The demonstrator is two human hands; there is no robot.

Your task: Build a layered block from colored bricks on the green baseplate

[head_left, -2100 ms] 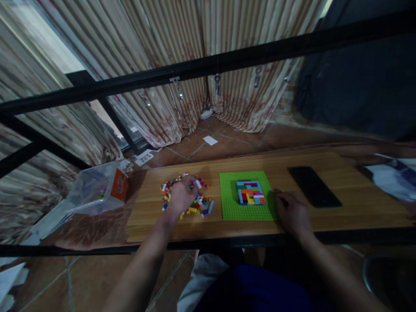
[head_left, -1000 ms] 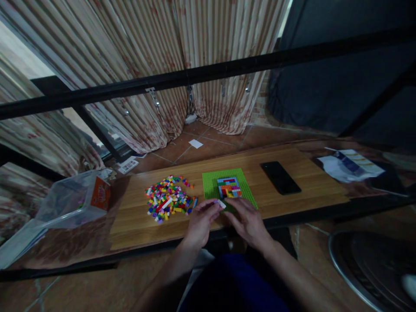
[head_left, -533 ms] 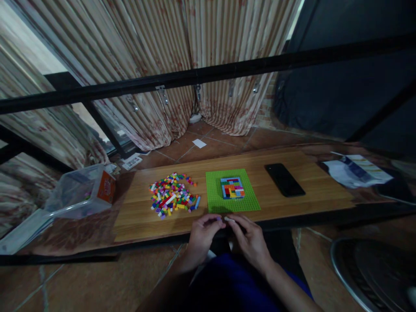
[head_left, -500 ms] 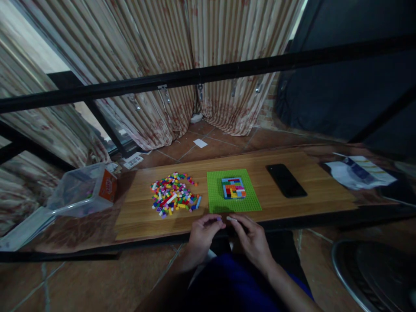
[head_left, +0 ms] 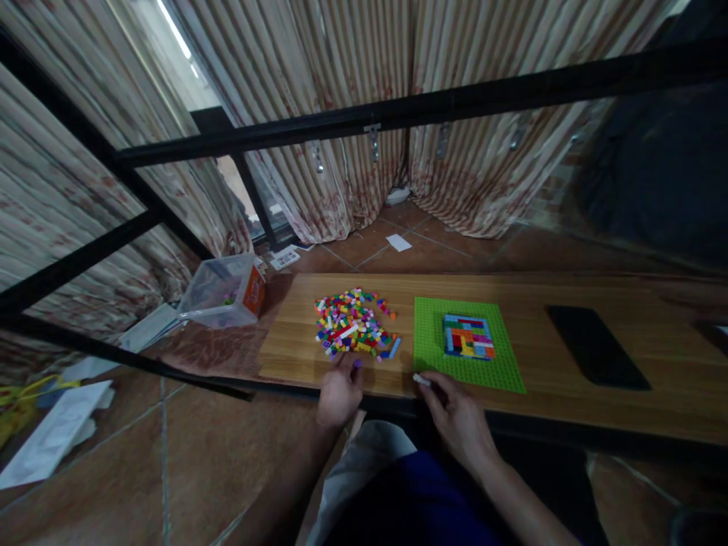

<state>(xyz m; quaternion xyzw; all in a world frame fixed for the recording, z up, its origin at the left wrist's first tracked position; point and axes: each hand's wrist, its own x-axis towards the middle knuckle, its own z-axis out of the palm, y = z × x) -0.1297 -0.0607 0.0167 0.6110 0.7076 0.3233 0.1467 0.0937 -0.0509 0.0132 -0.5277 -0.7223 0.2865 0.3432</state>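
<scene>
My left hand point(head_left: 340, 393) is at the near edge of the brick pile, its fingers closed on a small purple brick point(head_left: 357, 365). Between the thumb and finger of my right hand point(head_left: 459, 415) is a small whitish brick point(head_left: 422, 380), close to the near left corner of the green baseplate point(head_left: 430, 326). On that plate stands a low square build of many-coloured bricks point(head_left: 469, 337) with a blue outer wall. Loose bricks point(head_left: 353, 322) of many colours lie heaped to the left of the plate.
A black phone point(head_left: 597, 347) lies right of the baseplate on the wooden board point(head_left: 284, 334). At the left stands a clear plastic box point(head_left: 219, 292) with an orange label. A black metal rail point(head_left: 341, 121) crosses in front of striped curtains point(head_left: 364, 68).
The view has swung left. My left hand has moved away from my right hand, over to the loose bricks, still with the purple brick. My right hand keeps the whitish brick.
</scene>
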